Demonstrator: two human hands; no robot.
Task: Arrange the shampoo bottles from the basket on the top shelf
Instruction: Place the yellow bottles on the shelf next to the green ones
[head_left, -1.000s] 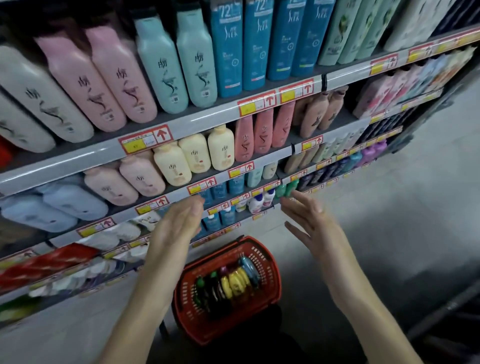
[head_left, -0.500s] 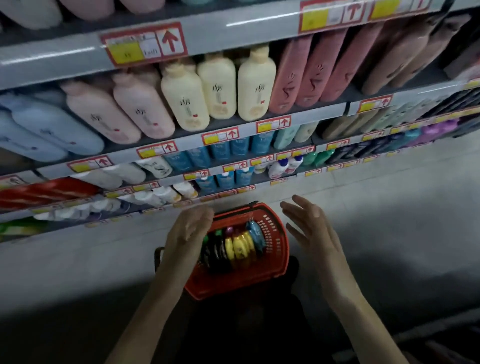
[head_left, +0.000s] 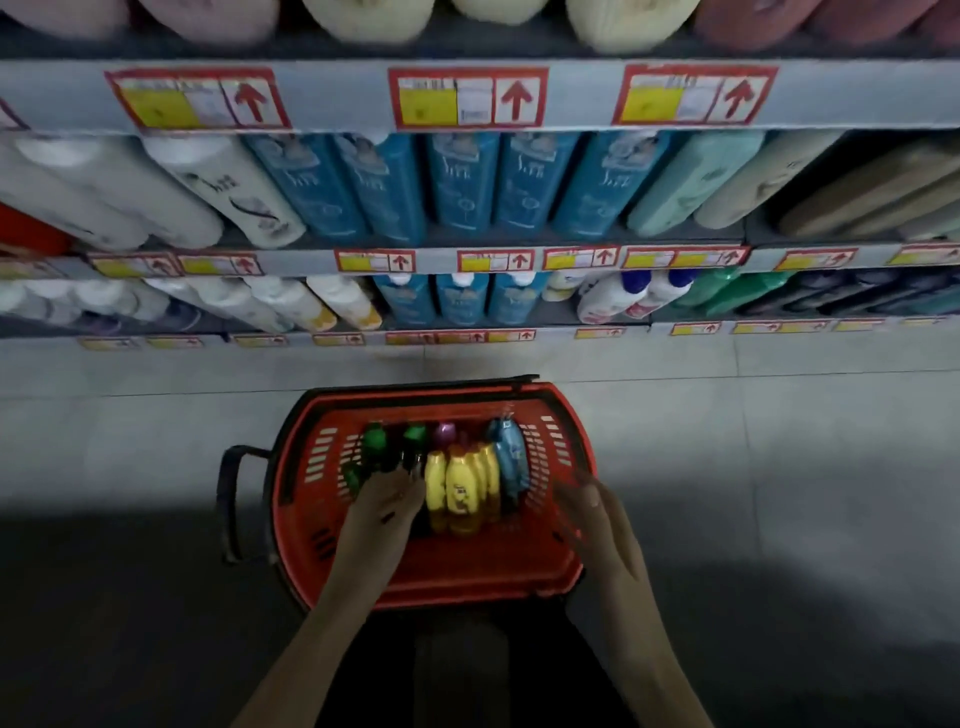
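Early stage, judged: shampoo bottles (head_left: 461, 488) lie in the basket (head_left: 304, 525). Left hand (head_left: 382, 514), fingers straight, reaches the 9 o'clock bottles. Right hand (head_left: 597, 519), fingers apart, holds nothing.

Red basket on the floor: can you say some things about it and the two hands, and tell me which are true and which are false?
1. The red plastic basket stands on the grey tiled floor. True.
2. The basket is empty. False: it holds yellow plastic bottles, blue plastic bottles and dark ones with green caps.
3. The left hand is inside the basket, beside the yellow bottles. True.
4. The right hand holds a blue bottle. False: it holds nothing and is at the basket's right rim, fingers spread.
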